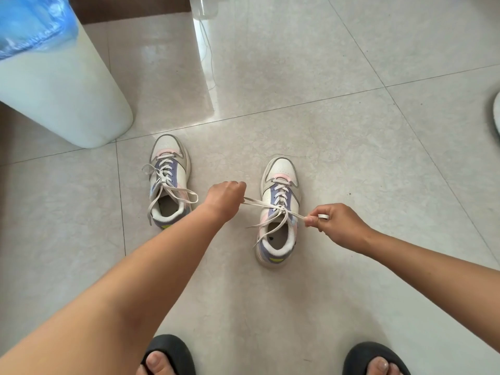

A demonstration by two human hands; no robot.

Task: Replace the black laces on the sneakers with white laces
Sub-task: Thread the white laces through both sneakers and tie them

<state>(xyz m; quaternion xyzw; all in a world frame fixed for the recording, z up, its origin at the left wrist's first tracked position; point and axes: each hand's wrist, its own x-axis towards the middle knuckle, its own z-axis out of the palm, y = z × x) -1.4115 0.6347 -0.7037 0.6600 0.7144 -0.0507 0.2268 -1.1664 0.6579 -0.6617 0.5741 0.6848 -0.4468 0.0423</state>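
Two white, pink and purple sneakers stand on the tiled floor, toes pointing away from me. The left sneaker (169,180) carries a white lace tied in a loose bow. The right sneaker (280,209) is threaded with a white lace (281,209) knotted over its tongue. My left hand (226,197) is closed on the lace loop to the left of that shoe. My right hand (335,221) pinches the other loop on the shoe's right side. The lace runs taut between both hands. No black lace is in view.
A white bin (62,85) with a blue bag liner stands at the upper left. A white furniture leg (203,50) with a thin cord rises behind the shoes. My feet in black slippers (167,355) are at the bottom edge. A white object sits at the right edge.
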